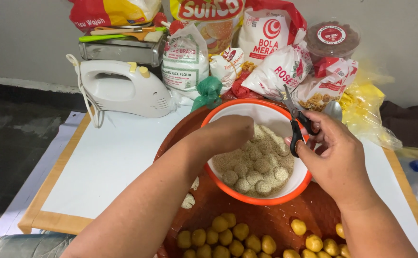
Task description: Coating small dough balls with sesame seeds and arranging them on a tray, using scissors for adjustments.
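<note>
White tabletop [123, 157], grey wall [27, 38], dark floor [8, 134]

Home food-preparation area, improvised at floor level rather than at a fitted kitchen counter. A low wooden-edged surface [51, 220] covered with white sheeting stands against a plain pale wall [22, 38], with dark flooring [8, 134] to one side. Domestic baking equipment is crowded at the back: a white electric hand mixer [123, 91], a metal tray [123, 49] bearing spatulas, bags of flour [186, 62] and sugar [278, 71], and a lidded plastic tub [332, 39]. An orange-rimmed bowl [247, 198] of seed-coated dough balls sits on a brown woven tray [285, 217] beside uncoated yellow dough balls [228, 236], indicating small-batch snack making in a household.
</note>
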